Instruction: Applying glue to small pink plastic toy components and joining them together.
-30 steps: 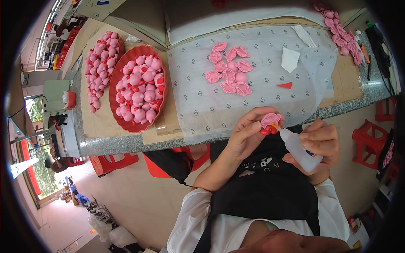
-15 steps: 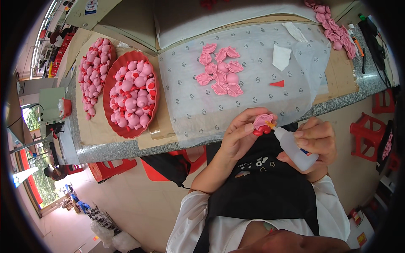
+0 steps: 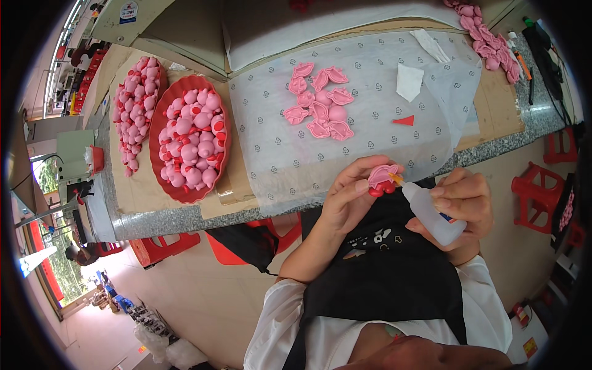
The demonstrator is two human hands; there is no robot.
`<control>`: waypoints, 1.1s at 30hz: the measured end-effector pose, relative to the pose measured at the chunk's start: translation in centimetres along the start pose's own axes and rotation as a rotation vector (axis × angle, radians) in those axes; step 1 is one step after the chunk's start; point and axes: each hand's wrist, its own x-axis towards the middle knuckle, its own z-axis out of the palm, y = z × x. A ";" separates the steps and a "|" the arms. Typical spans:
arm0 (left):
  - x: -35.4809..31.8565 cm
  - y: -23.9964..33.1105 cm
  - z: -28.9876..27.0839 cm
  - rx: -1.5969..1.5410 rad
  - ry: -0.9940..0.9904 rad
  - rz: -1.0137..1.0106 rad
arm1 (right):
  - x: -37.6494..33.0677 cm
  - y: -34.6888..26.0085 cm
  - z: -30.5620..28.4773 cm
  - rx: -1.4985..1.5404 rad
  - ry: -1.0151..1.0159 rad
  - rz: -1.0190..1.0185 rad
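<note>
Speckled grey stone forms the surface (image 3: 493, 151), overlaid with brown cardboard and a translucent patterned sheet (image 3: 364, 132). On that sheet lies a cluster of flat pink shell pieces (image 3: 320, 105), with a small red triangle (image 3: 404, 120) and a white paper scrap (image 3: 409, 81) to its right. Left of the sheet stands a red oval tray (image 3: 223, 161) heaped with pink-and-red toy figures; beside it, further left, lies a loose pile of the same figures (image 3: 132, 111). Below the surface edge, in front of a black apron (image 3: 394, 277), the left hand (image 3: 348, 200) holds a pink toy part (image 3: 382, 179) with a red base — grip closed around it, fingertips on top. The right hand (image 3: 459, 209) has its grip wrapped around a white squeeze bottle (image 3: 431, 216), whose orange nozzle touches the toy part. Red stools (image 3: 533, 194) stand on the floor at right.
</note>
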 end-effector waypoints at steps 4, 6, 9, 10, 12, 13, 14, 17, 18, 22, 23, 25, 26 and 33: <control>0.0 0.1 0.1 0.009 0.002 0.011 | 0.1 -0.1 -0.1 -0.016 0.011 -0.001; 0.0 0.1 0.0 0.009 -0.004 0.016 | 0.1 -0.2 -0.1 -0.031 0.011 0.001; 0.0 0.0 -0.2 0.002 -0.017 0.025 | 0.2 -0.1 -0.1 -0.042 0.008 0.001; 0.1 -0.1 -0.3 -0.006 -0.025 0.027 | 0.2 -0.1 -0.1 -0.043 0.008 0.001; 0.1 -0.1 -0.3 -0.012 -0.032 0.028 | 0.2 -0.1 -0.1 -0.031 0.013 0.006; 0.1 -0.1 -0.3 -0.018 -0.038 0.031 | 0.2 -0.1 -0.2 -0.032 0.014 0.006; 0.1 -0.1 -0.3 -0.018 -0.038 0.029 | 0.2 -0.2 -0.2 -0.037 0.009 0.007; 0.0 -0.1 -0.1 -0.023 -0.011 0.031 | 0.3 -0.2 -0.3 -0.042 0.003 0.033; 0.0 -0.1 0.0 0.028 0.002 0.056 | 0.4 -0.2 -0.3 -0.046 0.002 0.058; -0.1 -0.3 0.5 0.164 0.048 0.158 | 0.0 0.1 -0.3 -0.007 0.102 0.193; -0.1 -0.3 0.4 0.164 0.048 0.158 | 0.1 0.1 -0.3 -0.007 0.102 0.193; -0.1 -0.2 0.2 0.117 0.055 0.135 | 0.1 0.3 -0.3 -0.021 0.072 0.145; 0.0 -0.2 0.1 0.117 0.055 0.135 | 0.1 0.2 -0.3 -0.022 0.072 0.145; 0.1 -0.2 0.1 0.013 0.054 0.117 | -0.2 0.2 -0.5 0.016 0.096 0.102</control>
